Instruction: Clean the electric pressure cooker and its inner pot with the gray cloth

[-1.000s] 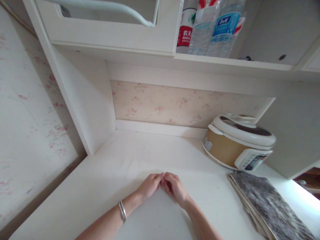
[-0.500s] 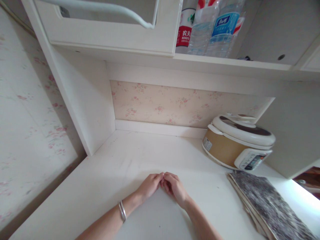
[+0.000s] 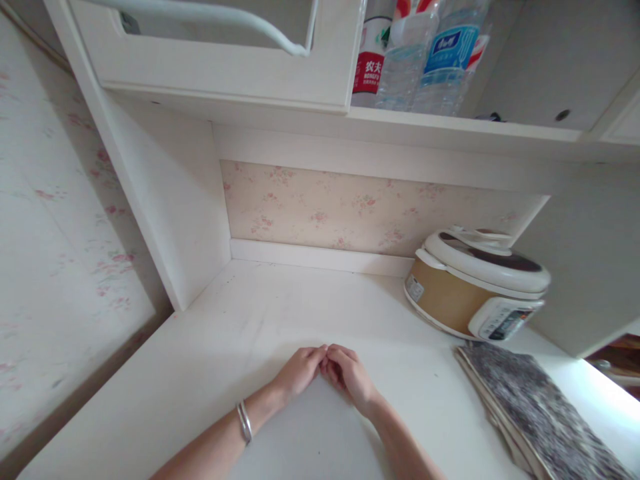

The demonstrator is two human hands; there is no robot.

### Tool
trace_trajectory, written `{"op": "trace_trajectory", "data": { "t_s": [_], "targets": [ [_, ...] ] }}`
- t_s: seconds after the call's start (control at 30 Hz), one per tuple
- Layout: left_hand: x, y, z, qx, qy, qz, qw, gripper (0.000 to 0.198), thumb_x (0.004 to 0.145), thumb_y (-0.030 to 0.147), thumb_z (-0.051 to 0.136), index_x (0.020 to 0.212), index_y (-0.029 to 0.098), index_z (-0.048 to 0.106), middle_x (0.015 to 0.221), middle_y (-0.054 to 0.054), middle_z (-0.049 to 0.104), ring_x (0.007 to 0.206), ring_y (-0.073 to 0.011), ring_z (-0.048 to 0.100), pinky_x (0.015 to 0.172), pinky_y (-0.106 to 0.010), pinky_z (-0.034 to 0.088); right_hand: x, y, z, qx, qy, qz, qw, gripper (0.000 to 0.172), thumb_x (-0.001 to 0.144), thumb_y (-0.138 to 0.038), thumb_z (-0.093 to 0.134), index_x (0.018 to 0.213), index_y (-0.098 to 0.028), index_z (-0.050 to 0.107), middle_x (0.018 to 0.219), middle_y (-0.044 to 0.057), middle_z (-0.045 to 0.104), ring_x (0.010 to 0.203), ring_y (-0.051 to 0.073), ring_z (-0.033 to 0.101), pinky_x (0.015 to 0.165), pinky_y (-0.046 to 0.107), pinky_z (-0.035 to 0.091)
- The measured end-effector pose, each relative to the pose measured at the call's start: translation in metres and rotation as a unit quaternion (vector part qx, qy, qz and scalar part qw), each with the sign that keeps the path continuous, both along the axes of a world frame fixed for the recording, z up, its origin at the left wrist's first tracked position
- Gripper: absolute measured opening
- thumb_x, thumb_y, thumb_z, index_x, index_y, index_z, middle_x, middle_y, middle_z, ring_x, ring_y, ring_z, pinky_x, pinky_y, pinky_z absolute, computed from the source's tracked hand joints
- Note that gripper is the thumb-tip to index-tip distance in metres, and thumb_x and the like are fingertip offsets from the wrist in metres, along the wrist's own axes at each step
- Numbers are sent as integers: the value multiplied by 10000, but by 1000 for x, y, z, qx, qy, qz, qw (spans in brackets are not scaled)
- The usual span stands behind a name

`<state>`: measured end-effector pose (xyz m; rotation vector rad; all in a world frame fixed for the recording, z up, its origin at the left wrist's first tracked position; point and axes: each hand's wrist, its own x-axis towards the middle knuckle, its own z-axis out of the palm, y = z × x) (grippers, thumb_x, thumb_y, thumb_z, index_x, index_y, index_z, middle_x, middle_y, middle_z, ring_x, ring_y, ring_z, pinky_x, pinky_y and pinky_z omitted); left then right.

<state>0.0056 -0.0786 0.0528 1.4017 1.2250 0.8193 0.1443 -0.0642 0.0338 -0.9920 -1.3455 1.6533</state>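
Observation:
My left hand (image 3: 300,370) rests on the white countertop (image 3: 280,300), its fingers curled inward and closed. A silver bangle (image 3: 245,421) circles that wrist. Beside it, my right hand (image 3: 349,375) lies with its fingers folded into a loose fist. The two hands touch at the fingertips and thumbs, in the front middle of the surface. No object shows in either hand, though the inner fingers are partly hidden.
At the right back stands a gold and white electric cooker (image 3: 450,293) with a lid. A folded grey patterned cloth (image 3: 540,407) lies in front of it. Overhead, a cabinet shelf (image 3: 465,127) holds several plastic bottles (image 3: 445,60). A side panel (image 3: 170,200) bounds the left.

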Motion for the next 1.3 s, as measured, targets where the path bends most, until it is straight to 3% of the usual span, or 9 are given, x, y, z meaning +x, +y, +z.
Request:
{"op": "trace_trajectory", "data": {
  "t_s": [0.63,0.97,1.3],
  "targets": [
    [-2,2,-6,1,3,-11,1000,540,862,600,349,626,167,571,530,20,459,556,-139,360,604,-293,298,0,0,3,5,-14,2,1000,285,828,-335,453,612,-170,539,418,-59,393,394,77,296,400,231,190],
    [-1,1,-3,-2,-5,-11,1000,534,836,636,355,604,185,522,491,38,360,539,-136,319,565,-288,264,-2,-1,5,-6,-14,1,1000,282,808,-341,463,587,-176,524,402,-62,380,386,75,288,401,232,182],
    [0,0,0,4,-10,-4,1000,503,863,574,368,575,188,515,478,38,364,552,-142,342,605,-292,281,0,-1,4,5,-24,1,1000,298,826,-355,454,603,-173,534,407,-61,386,395,78,290,412,229,191]
  ]
}}
